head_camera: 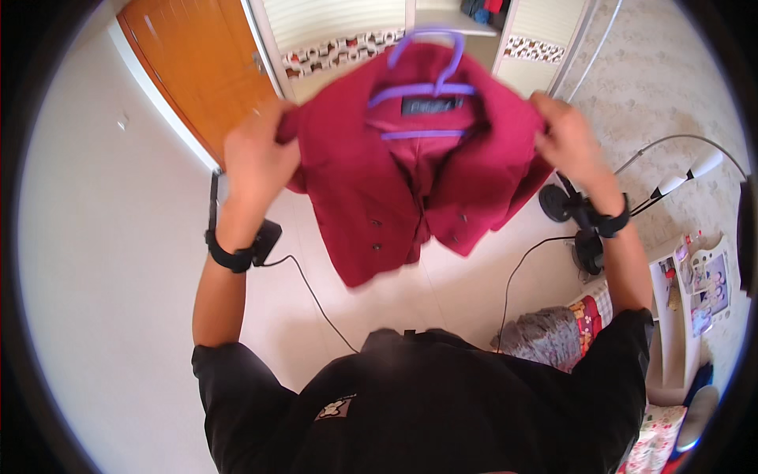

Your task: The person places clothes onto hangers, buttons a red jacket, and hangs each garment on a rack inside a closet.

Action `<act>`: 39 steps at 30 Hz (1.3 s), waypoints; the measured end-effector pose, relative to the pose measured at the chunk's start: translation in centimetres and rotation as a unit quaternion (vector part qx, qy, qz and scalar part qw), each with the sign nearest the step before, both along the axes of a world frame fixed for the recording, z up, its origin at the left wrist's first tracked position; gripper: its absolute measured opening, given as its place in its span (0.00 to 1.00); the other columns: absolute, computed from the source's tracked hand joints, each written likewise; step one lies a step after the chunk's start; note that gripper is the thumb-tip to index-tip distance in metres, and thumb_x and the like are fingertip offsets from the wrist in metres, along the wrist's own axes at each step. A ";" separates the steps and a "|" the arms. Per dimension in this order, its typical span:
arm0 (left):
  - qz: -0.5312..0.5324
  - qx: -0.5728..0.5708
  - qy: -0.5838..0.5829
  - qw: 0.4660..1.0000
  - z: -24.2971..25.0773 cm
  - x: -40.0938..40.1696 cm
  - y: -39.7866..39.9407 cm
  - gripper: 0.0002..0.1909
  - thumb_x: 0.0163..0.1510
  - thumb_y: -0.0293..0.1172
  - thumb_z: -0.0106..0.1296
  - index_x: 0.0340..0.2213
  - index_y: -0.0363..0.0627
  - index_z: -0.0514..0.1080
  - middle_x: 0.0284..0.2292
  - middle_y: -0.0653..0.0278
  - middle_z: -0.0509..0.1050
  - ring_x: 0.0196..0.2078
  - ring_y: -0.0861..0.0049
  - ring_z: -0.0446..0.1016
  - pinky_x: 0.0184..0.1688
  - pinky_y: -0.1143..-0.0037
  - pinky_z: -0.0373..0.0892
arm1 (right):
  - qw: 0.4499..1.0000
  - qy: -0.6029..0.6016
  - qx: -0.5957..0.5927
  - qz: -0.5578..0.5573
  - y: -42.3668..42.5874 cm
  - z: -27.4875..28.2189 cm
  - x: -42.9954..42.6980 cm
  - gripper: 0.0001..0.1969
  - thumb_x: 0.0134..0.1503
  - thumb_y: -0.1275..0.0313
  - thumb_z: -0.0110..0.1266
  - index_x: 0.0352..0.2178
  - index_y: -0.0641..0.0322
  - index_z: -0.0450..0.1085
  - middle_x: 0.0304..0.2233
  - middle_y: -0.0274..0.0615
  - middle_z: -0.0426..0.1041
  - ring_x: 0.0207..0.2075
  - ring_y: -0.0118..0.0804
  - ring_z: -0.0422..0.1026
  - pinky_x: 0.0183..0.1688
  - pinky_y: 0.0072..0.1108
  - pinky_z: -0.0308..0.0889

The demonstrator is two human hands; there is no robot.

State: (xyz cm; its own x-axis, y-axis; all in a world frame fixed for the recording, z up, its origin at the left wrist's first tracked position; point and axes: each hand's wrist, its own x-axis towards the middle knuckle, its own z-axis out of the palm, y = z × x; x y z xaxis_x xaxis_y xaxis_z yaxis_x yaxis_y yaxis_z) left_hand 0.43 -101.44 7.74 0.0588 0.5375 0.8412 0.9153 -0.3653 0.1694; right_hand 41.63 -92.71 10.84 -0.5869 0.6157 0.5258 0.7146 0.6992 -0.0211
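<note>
A dark red jacket [349, 172] with lapels and buttons is held up in front of me by its two shoulders. Inside its collar sits a purple clothes hanger [420, 90], its hook standing above the neckline. My left hand [257, 154] grips the shoulder on the left, and my right hand [565, 136] grips the one on the right. Both hands are slightly blurred, and some fingertips are hidden by the fabric. The front panels hang down, close together near the lower middle. A dark label is sewn inside the neck.
Ahead are a wooden door [195, 65] and a wardrobe [331, 21] with an open section. On the right stand a floor lamp [675, 183], a white shelf [669, 332] with photo frames, and bedding [545, 335]. Cables [308, 296] run from devices on both wrists.
</note>
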 end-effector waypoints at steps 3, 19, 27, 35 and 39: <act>0.019 0.040 0.035 0.998 7.2 -1.2 3.3 0.10 0.54 0.38 0.57 0.36 0.47 0.76 0.30 0.53 0.79 0.35 0.51 0.78 0.37 0.63 0.73 | 0.986 0.077 0.144 0.012 -0.1 7.6 -1.1 0.16 0.56 0.67 0.58 0.44 0.61 0.67 0.33 0.57 0.75 0.38 0.63 0.74 0.40 0.43 0.70; -0.020 0.133 0.178 0.975 15.7 -7.1 16.0 0.13 0.59 0.37 0.57 0.39 0.41 0.72 0.32 0.47 0.78 0.36 0.47 0.77 0.35 0.60 0.72 | 0.970 0.033 0.210 -0.120 12.8 13.0 -3.2 0.11 0.59 0.65 0.51 0.38 0.61 0.73 0.35 0.58 0.78 0.39 0.62 0.76 0.41 0.46 0.71; 0.071 -0.028 0.160 0.984 9.9 -2.2 21.2 0.11 0.57 0.34 0.56 0.36 0.41 0.69 0.32 0.45 0.77 0.38 0.44 0.75 0.39 0.54 0.70 | 0.985 0.132 0.094 0.053 21.0 6.3 0.0 0.14 0.61 0.66 0.53 0.40 0.68 0.69 0.35 0.63 0.75 0.40 0.65 0.73 0.44 0.43 0.69; 0.065 -0.066 0.079 0.993 6.9 0.3 30.4 0.13 0.53 0.29 0.60 0.33 0.38 0.66 0.30 0.43 0.75 0.36 0.42 0.74 0.37 0.55 0.69 | 0.993 0.074 0.078 0.055 29.6 5.4 1.4 0.14 0.65 0.61 0.48 0.35 0.64 0.68 0.29 0.59 0.75 0.33 0.64 0.74 0.38 0.48 0.69; 0.042 -0.055 0.064 0.996 7.5 1.5 36.4 0.13 0.52 0.27 0.59 0.35 0.39 0.67 0.29 0.42 0.74 0.36 0.42 0.74 0.36 0.56 0.69 | 0.969 0.038 0.241 0.028 32.7 7.5 3.7 0.12 0.63 0.62 0.52 0.34 0.60 0.66 0.26 0.52 0.74 0.28 0.58 0.75 0.29 0.43 0.69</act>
State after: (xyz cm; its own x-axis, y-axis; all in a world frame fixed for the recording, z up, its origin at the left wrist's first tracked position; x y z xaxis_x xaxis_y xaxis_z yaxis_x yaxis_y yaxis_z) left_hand 1.97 -65.02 15.20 0.1127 0.6338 0.7653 0.9587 -0.2719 0.0840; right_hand 45.31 -59.96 18.31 -0.5608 0.2563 0.7873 0.6850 0.6777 0.2674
